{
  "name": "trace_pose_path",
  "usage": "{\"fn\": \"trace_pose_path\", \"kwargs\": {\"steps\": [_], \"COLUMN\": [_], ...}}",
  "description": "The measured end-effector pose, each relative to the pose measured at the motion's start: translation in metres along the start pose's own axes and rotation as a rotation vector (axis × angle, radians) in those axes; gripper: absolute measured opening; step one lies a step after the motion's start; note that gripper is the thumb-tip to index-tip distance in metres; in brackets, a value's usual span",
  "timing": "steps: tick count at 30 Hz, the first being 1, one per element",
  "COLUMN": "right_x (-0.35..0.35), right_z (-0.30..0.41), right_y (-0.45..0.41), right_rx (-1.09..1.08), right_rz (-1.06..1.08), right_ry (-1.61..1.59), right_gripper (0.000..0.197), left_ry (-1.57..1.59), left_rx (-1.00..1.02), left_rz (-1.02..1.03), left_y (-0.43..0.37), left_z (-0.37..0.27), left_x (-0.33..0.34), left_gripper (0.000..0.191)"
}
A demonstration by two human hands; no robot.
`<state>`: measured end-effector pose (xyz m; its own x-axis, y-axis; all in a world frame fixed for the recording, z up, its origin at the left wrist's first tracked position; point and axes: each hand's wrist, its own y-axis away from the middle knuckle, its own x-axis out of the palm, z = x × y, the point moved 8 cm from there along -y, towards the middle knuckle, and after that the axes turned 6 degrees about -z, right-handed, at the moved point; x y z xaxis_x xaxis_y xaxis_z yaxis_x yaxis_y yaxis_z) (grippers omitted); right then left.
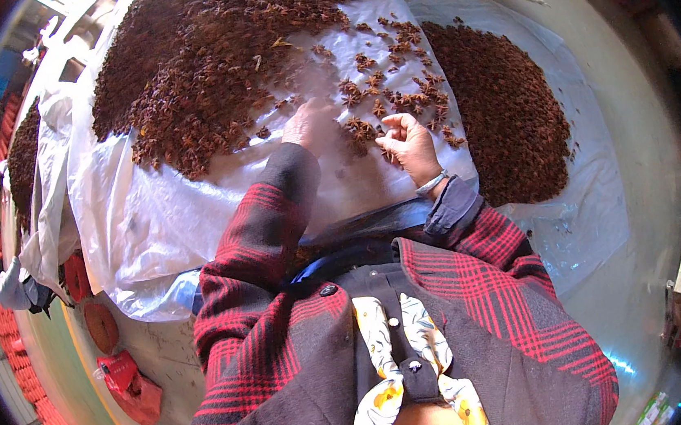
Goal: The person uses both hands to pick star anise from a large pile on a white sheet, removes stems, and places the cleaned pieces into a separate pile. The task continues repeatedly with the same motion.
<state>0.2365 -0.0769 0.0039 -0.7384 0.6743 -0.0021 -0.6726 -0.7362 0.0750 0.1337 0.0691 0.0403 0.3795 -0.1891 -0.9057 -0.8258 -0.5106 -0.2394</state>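
Observation:
A large heap of dried star anise (198, 72) lies on white plastic sheeting (136, 195) in front of me. My left hand (310, 123), blurred, reaches over the sheet at the heap's near right edge; its fingers are too smeared to show whether they hold anything. To its right, my right hand (413, 147) is low over the sheet, thumb and forefinger bent towards each other close to some star anise pods (360, 129). Whether a pod is between those fingertips is unclear. More loose pods (421, 97) are scattered beyond the right hand.
Another heap of star anise (503, 117) rests on plastic sheeting to the right, on the floor. At far left is a person (11, 287) near stacked red bags (7, 330). A red plastic bag (133, 389) lies on the floor at left, near a round brown object (101, 326).

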Motion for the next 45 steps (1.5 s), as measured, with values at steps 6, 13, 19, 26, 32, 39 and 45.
{"fn": "trace_pose_path", "kwargs": {"steps": [6, 13, 19, 26, 32, 39, 45], "right_x": [0.030, 0.036, 0.039, 0.057, 0.010, -0.013, -0.001], "right_z": [0.020, 0.025, 0.037, 0.092, 0.072, 0.024, 0.007], "right_y": [0.006, 0.022, 0.037, 0.080, 0.033, -0.010, 0.004], "right_rx": [-0.091, -0.031, -0.041, -0.677, -0.255, -0.201, -0.049], "right_rz": [0.089, 0.222, 0.349, 0.473, 0.210, 0.016, 0.118], "right_ry": [0.060, -0.228, -0.103, 0.166, -0.064, 0.367, 0.175], "right_gripper": [0.036, 0.014, 0.011, 0.012, 0.005, 0.018, 0.011], "left_ry": [0.247, 1.359, 1.283, 1.590, 0.543, -0.073, -0.174], "left_rx": [0.188, -0.449, -0.466, -0.893, 0.282, 0.046, -0.188], "left_rz": [-0.275, 0.042, 0.069, 0.473, 1.031, 0.063, 0.084], "left_y": [0.024, 0.066, 0.073, 0.119, 0.138, -0.054, -0.100], "left_z": [-0.038, -0.025, -0.033, -0.031, -0.080, 0.076, 0.061], "left_x": [-0.031, 0.014, 0.013, 0.055, 0.022, -0.008, 0.002], "left_gripper": [0.010, 0.012, 0.014, 0.012, 0.023, 0.032, 0.057]}}
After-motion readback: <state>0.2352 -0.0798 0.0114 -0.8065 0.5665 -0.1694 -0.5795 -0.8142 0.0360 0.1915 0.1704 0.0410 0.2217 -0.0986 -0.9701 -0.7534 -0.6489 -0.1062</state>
